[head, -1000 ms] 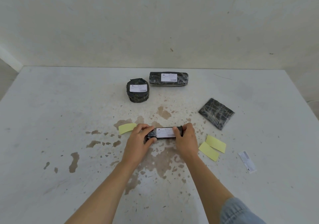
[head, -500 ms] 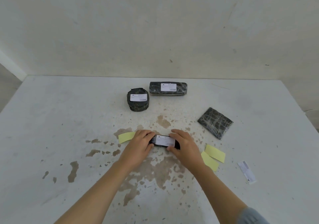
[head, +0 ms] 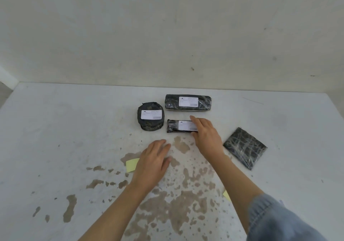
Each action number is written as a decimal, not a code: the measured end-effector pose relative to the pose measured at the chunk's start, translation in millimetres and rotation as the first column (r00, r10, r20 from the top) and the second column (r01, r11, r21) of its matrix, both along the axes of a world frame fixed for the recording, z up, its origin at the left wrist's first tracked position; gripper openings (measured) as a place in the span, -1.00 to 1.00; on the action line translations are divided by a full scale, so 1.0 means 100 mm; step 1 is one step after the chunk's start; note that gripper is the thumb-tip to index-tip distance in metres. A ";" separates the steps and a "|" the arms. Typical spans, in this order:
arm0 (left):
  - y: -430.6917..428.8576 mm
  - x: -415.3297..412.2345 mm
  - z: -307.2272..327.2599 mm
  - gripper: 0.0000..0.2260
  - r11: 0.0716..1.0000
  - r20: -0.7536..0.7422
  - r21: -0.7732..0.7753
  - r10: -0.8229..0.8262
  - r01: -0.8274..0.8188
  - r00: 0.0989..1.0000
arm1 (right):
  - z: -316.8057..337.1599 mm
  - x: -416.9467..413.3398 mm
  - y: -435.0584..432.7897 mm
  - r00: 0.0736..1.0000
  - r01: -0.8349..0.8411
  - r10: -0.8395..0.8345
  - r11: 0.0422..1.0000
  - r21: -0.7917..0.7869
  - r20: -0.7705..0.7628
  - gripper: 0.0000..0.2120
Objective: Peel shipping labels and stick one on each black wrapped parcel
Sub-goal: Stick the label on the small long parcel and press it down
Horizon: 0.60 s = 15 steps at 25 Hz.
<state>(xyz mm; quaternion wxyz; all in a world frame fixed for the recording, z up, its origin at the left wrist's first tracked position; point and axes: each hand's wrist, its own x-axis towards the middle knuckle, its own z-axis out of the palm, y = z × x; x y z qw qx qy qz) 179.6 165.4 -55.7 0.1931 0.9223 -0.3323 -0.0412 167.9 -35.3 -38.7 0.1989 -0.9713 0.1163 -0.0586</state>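
Note:
A small black wrapped parcel (head: 175,126) with a white label lies on the table, right of a round labelled parcel (head: 150,117) and in front of a long labelled parcel (head: 188,102). My right hand (head: 206,136) grips the small parcel's right end, fingers on top and thumb at its near side. My left hand (head: 152,159) hovers flat and open over the table, holding nothing. A flat square black parcel (head: 244,147) without a label lies to the right.
A yellow backing slip (head: 131,164) pokes out from under my left hand. The corner of another yellow slip (head: 226,194) shows beside my right forearm. The white table (head: 55,138) is stained brown near me, and a wall stands behind it.
My right hand has carried the small labelled parcel away from me to beside the two labelled parcels. My left hand has let go of it and stayed back.

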 end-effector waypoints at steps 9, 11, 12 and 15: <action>-0.06 -0.13 -0.01 -0.56 0.973 0.032 0.229 -0.002 -0.005 0.999 | 0.05 -0.30 -0.16 0.990 0.117 -0.110 0.989 -0.088 0.083 -0.58; -0.18 -0.24 0.02 -0.53 0.959 0.018 0.281 0.021 -0.026 1.000 | 0.08 -0.65 -0.39 0.960 0.273 -0.270 0.961 -0.034 0.077 -0.62; -0.26 -0.30 0.03 -0.52 0.959 0.005 0.284 0.027 -0.027 1.000 | 0.10 -0.82 -0.52 0.941 0.335 -0.335 0.942 -0.006 0.050 -0.63; -0.70 -0.61 0.12 -0.48 0.984 -0.059 0.177 -0.023 0.033 0.998 | 0.13 -1.36 -0.90 0.907 0.422 -0.421 0.903 0.076 -0.034 -0.67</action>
